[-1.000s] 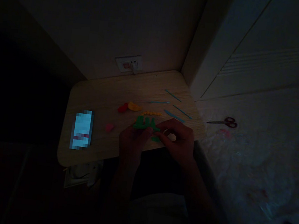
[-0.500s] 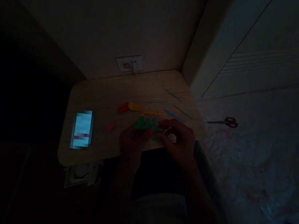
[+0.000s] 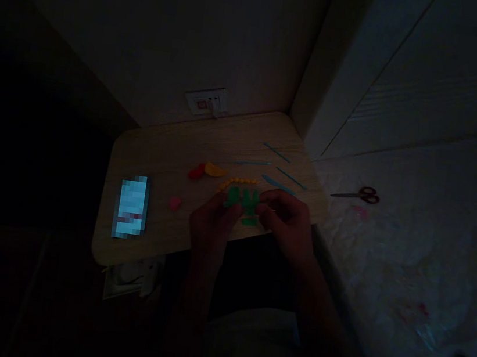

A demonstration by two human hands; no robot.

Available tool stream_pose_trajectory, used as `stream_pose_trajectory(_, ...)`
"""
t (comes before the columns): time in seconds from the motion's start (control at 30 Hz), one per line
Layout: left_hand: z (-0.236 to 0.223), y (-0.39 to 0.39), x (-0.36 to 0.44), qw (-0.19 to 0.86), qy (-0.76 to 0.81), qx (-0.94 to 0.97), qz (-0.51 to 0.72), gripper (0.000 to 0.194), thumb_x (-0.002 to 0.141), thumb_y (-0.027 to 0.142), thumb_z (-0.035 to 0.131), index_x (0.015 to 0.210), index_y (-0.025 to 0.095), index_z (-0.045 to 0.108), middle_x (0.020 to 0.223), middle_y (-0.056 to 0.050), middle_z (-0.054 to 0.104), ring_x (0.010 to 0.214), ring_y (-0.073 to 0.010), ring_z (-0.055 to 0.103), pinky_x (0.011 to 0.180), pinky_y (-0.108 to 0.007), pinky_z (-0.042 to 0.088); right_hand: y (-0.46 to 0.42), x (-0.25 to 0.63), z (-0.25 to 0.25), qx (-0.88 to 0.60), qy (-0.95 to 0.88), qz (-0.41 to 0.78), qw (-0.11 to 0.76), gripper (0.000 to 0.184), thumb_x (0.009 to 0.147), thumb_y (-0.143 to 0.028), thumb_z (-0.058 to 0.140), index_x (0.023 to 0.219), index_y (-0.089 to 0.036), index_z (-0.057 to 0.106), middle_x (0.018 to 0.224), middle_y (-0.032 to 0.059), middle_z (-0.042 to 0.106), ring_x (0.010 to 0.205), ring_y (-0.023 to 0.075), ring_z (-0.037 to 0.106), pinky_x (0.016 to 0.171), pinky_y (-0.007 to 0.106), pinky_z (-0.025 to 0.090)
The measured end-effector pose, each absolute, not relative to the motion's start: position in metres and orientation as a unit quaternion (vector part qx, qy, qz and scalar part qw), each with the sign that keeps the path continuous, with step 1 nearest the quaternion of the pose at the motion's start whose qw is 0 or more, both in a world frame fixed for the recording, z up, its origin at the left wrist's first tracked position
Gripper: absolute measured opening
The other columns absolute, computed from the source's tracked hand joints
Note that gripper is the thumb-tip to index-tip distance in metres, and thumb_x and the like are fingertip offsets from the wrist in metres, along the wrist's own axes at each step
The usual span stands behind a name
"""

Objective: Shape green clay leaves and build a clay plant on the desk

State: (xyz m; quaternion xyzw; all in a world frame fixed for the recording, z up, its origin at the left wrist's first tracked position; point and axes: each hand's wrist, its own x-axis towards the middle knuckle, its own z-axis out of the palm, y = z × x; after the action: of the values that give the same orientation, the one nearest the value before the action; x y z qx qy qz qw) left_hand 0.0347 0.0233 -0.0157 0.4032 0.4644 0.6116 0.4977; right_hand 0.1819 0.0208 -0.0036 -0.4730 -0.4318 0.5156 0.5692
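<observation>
Between my two hands is a green modelling clay figure point(image 3: 242, 198) with several upright lobes, held just above the near edge of the wooden tabletop point(image 3: 158, 153). My left hand point(image 3: 212, 217) grips its left side between thumb and fingers. On its right side, the thumb and fingertips of my right hand point(image 3: 288, 220) pinch it. Below it shows another piece of green clay point(image 3: 249, 221). Just beyond my hands lies a curved row of small yellow-orange clay beads point(image 3: 240, 180). Dim light hides the finer detail of the figure.
Red clay point(image 3: 196, 171) touches orange clay point(image 3: 214, 169); a pink lump point(image 3: 174, 203) and a lit, blurred phone point(image 3: 131, 207) lie left. Several blue modelling tools, one a flat knife point(image 3: 277, 184), lie at right. Scissors point(image 3: 357, 194) rest beside the table. A wall socket point(image 3: 207, 102) holds a plug.
The green figure has turned in my hands, so its lobes show from another side. My right fingers have drawn closer together on it. The things on the table have stayed put.
</observation>
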Motion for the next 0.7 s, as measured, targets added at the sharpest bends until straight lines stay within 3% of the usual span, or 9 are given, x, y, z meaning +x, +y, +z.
stream_pose_trajectory(0.3,-0.015,0.022,0.036,0.516,0.463,0.385,0.609,0.025,0.072,0.041,0.094,0.075,0.020,0.081,0.075,-0.002,0.073,0.075,-0.0171,0.067,0.077,-0.030,0.055,0.023,0.174,-0.003,-0.483,-0.416,0.543,0.547,0.030,0.074,-0.047,0.090,0.078,-0.022,0.073,0.064,-0.0012,0.068,0.057,0.0136,0.061,0.050,0.025,0.048)
stream_pose_trajectory(0.43,-0.018,0.023,0.036,0.560,0.448,0.369,0.591,0.031,0.069,0.041,0.095,0.087,0.021,0.081,0.082,-0.003,0.078,0.076,-0.0175,0.070,0.077,-0.030,0.058,0.025,0.180,-0.006,-0.479,-0.444,0.535,0.537,0.032,0.077,-0.050,0.087,0.078,-0.022,0.073,0.066,-0.0007,0.069,0.057,0.0139,0.061,0.051,0.025,0.047)
stream_pose_trajectory(0.57,-0.021,0.025,0.035,0.584,0.438,0.347,0.590,0.043,0.064,0.034,0.098,0.100,0.023,0.077,0.089,-0.002,0.078,0.074,-0.0149,0.070,0.072,-0.027,0.059,0.034,0.198,-0.001,-0.470,-0.569,0.504,0.449,0.027,0.082,-0.046,0.085,0.078,-0.021,0.075,0.072,0.0012,0.073,0.062,0.0146,0.063,0.055,0.025,0.047)
stream_pose_trajectory(0.7,-0.020,0.026,0.031,0.617,0.434,0.351,0.555,0.042,0.063,0.028,0.098,0.097,0.020,0.075,0.090,-0.003,0.078,0.076,-0.0147,0.072,0.072,-0.026,0.059,0.048,0.211,0.010,-0.447,-0.657,0.472,0.381,0.030,0.088,-0.046,0.081,0.076,-0.019,0.075,0.071,0.0003,0.070,0.063,0.0141,0.062,0.057,0.025,0.046)
